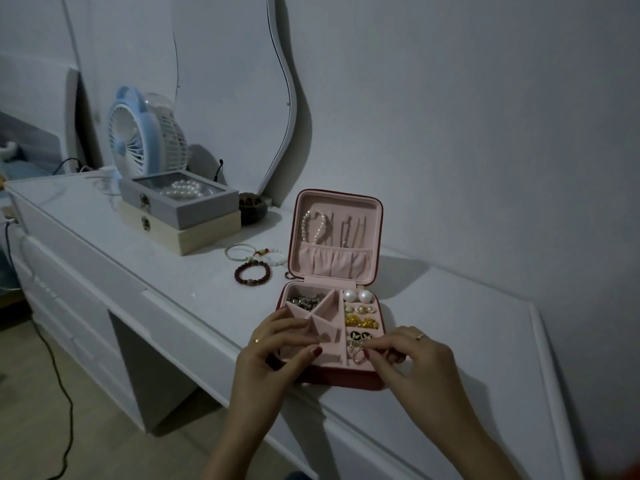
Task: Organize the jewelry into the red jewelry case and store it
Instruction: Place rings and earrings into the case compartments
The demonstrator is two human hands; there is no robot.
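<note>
The right hand [408, 355] pinches a small gold ring [358, 355] between thumb and forefinger, low in the centre of the frame, over the ring slots at the near right corner of the red jewelry case [332, 327]. The left hand [277, 351] rests its curled fingers on the case's near left edge, holding nothing, probably to steady it while the ring is pushed in. The case lies open on the white dresser [450, 341], its lid upright against the wall, a pearl strand [313, 226] hanging inside. The case's front sits close to the dresser's front edge, so a hard push could slide it; the top to the right gives free room. Three bracelets [254, 263] wait left of the lid, centre frame, near two stacked boxes [180, 216].
</note>
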